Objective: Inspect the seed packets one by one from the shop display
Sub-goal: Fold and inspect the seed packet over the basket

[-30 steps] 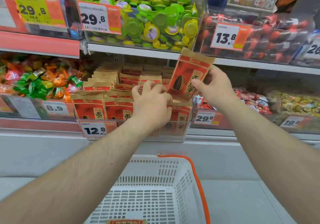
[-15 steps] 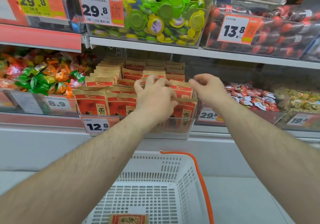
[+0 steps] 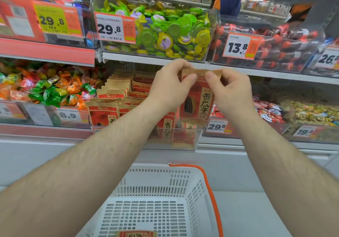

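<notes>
Right now the fingers of the left hand (image 3: 169, 88) pinch the top left corner of a seed packet (image 3: 199, 101), thumb in front and curled fingers behind, while the fingers of the right hand (image 3: 232, 92) pinch the top right corner the same way. From either pinch the packet hangs toward six o'clock, so its long axis runs from twelve to six, its brown top seal level between the two hands and its printed red face turned to the camera. Both hands sit equally near, one at nine o'clock of the seal and one at three. Behind and below it, toward seven o'clock, the display bin (image 3: 176, 141) holds the remaining upright packets (image 3: 110, 97). Well below, at six o'clock, a white basket (image 3: 159, 181) waits. Turning the packet over looks like the likely next step.
</notes>
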